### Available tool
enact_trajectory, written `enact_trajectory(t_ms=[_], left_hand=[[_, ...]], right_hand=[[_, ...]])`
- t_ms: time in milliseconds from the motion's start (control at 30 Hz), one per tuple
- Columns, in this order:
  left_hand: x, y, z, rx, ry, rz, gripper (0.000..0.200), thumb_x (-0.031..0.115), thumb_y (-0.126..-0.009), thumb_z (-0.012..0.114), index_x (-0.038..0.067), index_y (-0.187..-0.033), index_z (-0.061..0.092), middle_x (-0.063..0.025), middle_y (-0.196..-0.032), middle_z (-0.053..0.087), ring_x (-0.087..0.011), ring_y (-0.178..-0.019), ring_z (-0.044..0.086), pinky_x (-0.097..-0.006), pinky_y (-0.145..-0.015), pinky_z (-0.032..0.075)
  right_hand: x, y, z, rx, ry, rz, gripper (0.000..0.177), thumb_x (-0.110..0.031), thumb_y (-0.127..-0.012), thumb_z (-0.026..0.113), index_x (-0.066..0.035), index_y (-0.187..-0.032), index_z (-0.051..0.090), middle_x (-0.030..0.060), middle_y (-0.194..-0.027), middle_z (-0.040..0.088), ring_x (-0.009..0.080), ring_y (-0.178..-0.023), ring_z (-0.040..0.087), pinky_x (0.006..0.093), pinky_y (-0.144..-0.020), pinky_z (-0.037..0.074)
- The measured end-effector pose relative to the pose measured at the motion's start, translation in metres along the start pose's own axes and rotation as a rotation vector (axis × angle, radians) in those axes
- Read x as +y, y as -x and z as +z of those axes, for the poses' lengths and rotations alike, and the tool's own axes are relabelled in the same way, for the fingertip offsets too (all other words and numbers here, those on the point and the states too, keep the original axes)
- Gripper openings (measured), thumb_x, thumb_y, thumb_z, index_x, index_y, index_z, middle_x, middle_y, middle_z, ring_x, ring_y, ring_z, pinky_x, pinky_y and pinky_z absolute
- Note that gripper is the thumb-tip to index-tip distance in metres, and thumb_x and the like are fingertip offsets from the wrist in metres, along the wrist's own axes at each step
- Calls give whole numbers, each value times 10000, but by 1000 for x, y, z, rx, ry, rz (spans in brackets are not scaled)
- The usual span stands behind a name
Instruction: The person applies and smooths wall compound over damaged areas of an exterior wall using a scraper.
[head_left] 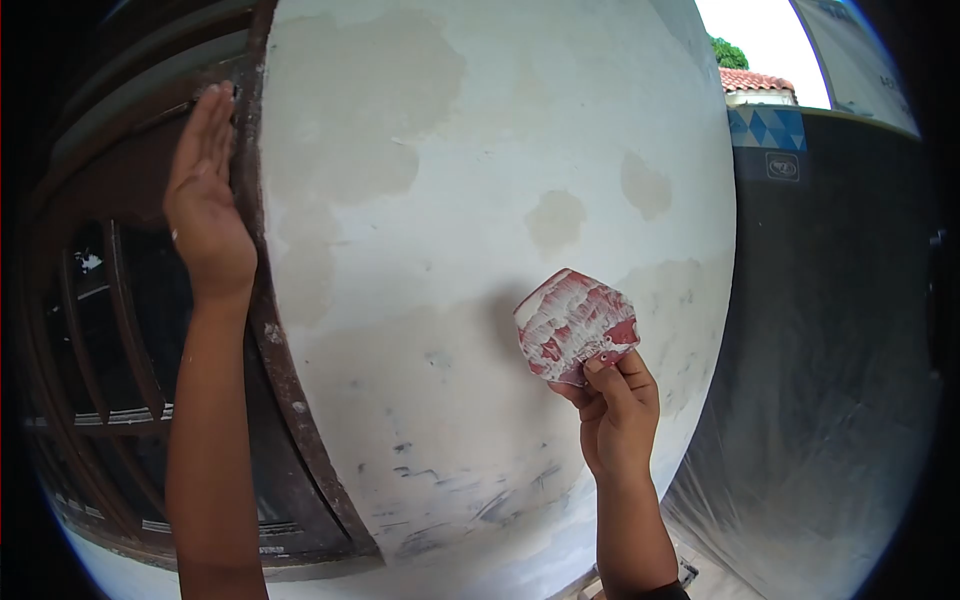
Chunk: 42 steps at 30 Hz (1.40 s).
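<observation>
Your left hand (pixel 207 200) lies flat, fingers together, against the dark wooden frame (pixel 275 330) beside the patched white wall (pixel 450 200). Your right hand (pixel 615 415) pinches a red sandpaper piece (pixel 575 322), dust-whitened, held near the wall.

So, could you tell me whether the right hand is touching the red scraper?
Touching: the head view shows the right hand gripping the red scraper at its lower edge, thumb on its face.

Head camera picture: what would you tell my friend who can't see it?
A right hand holds a red sheet smeared white in front of a patchy white wall. The left hand rests flat, fingers up, on the dark window frame.
</observation>
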<state>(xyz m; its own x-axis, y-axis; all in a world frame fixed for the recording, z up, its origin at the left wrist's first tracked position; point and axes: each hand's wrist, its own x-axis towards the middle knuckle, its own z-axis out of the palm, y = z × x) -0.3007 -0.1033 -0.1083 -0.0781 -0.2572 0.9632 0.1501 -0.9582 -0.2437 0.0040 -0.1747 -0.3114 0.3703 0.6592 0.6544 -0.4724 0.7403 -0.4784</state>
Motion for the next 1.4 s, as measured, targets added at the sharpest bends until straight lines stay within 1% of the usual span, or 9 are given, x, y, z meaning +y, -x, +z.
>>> enact_trajectory(t_ms=[133, 300, 400, 467, 633, 667, 867, 1033, 1400], left_hand=[[83, 116, 31, 124, 320, -177, 755, 364, -976, 314, -140, -1536, 271, -332, -1567, 374, -408, -1507, 334, -484, -1277, 192], [168, 339, 80, -185, 331, -473, 787, 589, -1048, 324, -70, -1450, 476, -281, -1450, 547, -394, -1374, 526, -517, -1191, 349], [209, 430, 130, -216, 410, -873, 682, 377, -1069, 283, -187, -1422, 432, -346, -1436, 530, -420, -1378, 514, -507, -1195, 338], [107, 490, 127, -76, 353, -1086, 652, 362, -1053, 304, -123, -1473, 418, -296, -1495, 497, -418, -1441, 440, -538, -1236, 264], [139, 628, 135, -153, 597, -1510, 596, 325, -1084, 283, -96, -1480, 430, -278, -1496, 503, -368, -1449, 438, -488, -1234, 284], [69, 628, 168, -192, 555, -1530, 601, 343, -1089, 288, -87, -1483, 432, -274, -1501, 498, -364, -1450, 435, -484, -1233, 285], [105, 735, 210, -276, 438, -1938, 623, 393, -1090, 312, -70, -1487, 443, -248, -1516, 494, -338, -1445, 444, -455, -1229, 286], [70, 815, 209, -182, 336, -2258, 657, 465, -1085, 330, -36, -1493, 447, -194, -1516, 514, -300, -1445, 451, -433, -1238, 272], [25, 936, 250, 97, 134, -2588, 642, 451, -1056, 308, -9, -1477, 466, -170, -1488, 541, -272, -1412, 475, -419, -1215, 293]], right_hand=[[-4, 39, -55, 64, 62, 44, 262, -4, -952, 586, 40, -1206, 628, 86, -1008, 714, 159, -898, 702, 330, -784, 602], [-16, 110, -179, 387, 198, 87, 261, -19, -939, 595, 50, -1184, 650, 93, -1020, 724, 158, -853, 699, 324, -802, 573], [-22, 159, -256, 643, 348, 149, 235, -41, -945, 582, 39, -1149, 668, 95, -995, 727, 164, -830, 698, 326, -773, 568], [82, 67, -263, 600, 469, 344, 230, -49, -947, 577, 38, -1139, 668, 96, -991, 727, 166, -825, 695, 324, -771, 566], [121, 181, -323, 891, 720, 504, 206, -52, -936, 575, 51, -1093, 659, 73, -928, 685, 141, -785, 652, 307, -749, 550], [157, 120, -349, 855, 695, 527, 223, -71, -943, 571, 39, -1118, 654, 86, -956, 701, 157, -783, 673, 310, -719, 558], [163, 173, -468, 829, 1043, 778, 177, -123, -944, 629, 41, -1004, 658, 80, -807, 660, 136, -714, 619, 331, -673, 528], [240, 141, -518, 483, 1476, 832, 214, -141, -957, 634, 12, -1105, 650, 104, -837, 684, 163, -724, 632, 329, -693, 516], [402, 106, -625, 139, 1480, 1094, 245, -186, -945, 641, -50, -1147, 663, 223, -993, 728, 410, -937, 706, 462, -817, 546]])
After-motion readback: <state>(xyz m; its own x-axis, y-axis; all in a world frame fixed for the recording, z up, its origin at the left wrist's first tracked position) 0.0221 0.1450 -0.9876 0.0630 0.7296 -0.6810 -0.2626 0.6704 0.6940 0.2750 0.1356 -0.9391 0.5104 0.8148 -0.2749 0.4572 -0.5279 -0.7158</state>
